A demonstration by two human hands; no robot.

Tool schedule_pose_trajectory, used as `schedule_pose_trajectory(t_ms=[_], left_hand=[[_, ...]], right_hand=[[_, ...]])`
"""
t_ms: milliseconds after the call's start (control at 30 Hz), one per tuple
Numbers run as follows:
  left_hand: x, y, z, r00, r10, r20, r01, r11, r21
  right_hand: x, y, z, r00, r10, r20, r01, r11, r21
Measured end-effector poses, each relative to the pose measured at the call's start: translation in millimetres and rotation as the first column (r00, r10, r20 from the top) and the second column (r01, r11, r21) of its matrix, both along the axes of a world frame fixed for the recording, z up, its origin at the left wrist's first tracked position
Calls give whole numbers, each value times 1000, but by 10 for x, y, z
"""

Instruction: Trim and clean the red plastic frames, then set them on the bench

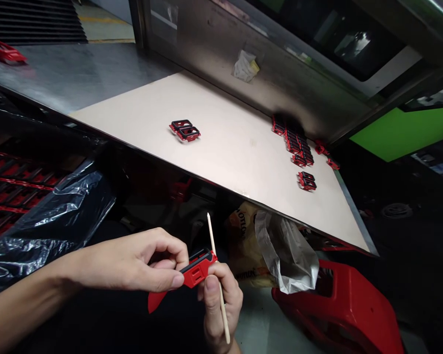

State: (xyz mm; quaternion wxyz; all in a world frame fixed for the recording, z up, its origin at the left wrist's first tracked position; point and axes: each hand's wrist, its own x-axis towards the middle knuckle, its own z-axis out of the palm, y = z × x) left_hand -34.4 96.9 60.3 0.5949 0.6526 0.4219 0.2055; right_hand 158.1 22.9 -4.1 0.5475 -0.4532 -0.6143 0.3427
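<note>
**Q:** What is being held, and by which hand?

**A:** A red-and-black plastic part point(196, 268) is pinched narrowly in the left hand point(140, 260), gripped between the thumb and the curled fingers. A thin wooden stick point(217, 275), its pointed tip upward, is held in the right hand point(219, 307), closed around it from below.

**Q:** Is the part touched by the right hand too?

**A:** The right thumb is right beside the part, but whether contact is made cannot be told. A flat red tab point(155, 301) is seen just below the part; whether the two are joined cannot be told either.

**Q:** What is laid out ahead?

**A:** A pale board point(229, 157) is laid on a steel bench point(77, 73). A stacked pair of red-and-black frames point(184, 130) is placed near its middle, while rows of similar frames point(293, 140) are lined up toward the far right, with another pair point(306, 181) set just in front of them. A red piece point(3, 50) is left on the bare steel at the far left.

**Q:** And around the hands?

**A:** Trays of red parts point(11, 191) are seen on the left, partly covered by a black plastic bag point(47, 221). On the right, a translucent plastic bag point(284, 250) is draped against a yellow printed bag point(243, 241) — and a large red plastic stool point(335, 309) is placed beside them.
</note>
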Motion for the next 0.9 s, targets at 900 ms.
schedule_pose_trajectory(t_ms=[900], left_hand=[[102,-96,-246,988,-142,53,150,967,-207]], right_hand=[[19,-13,-54,971,17,-237,-78,965,-251]])
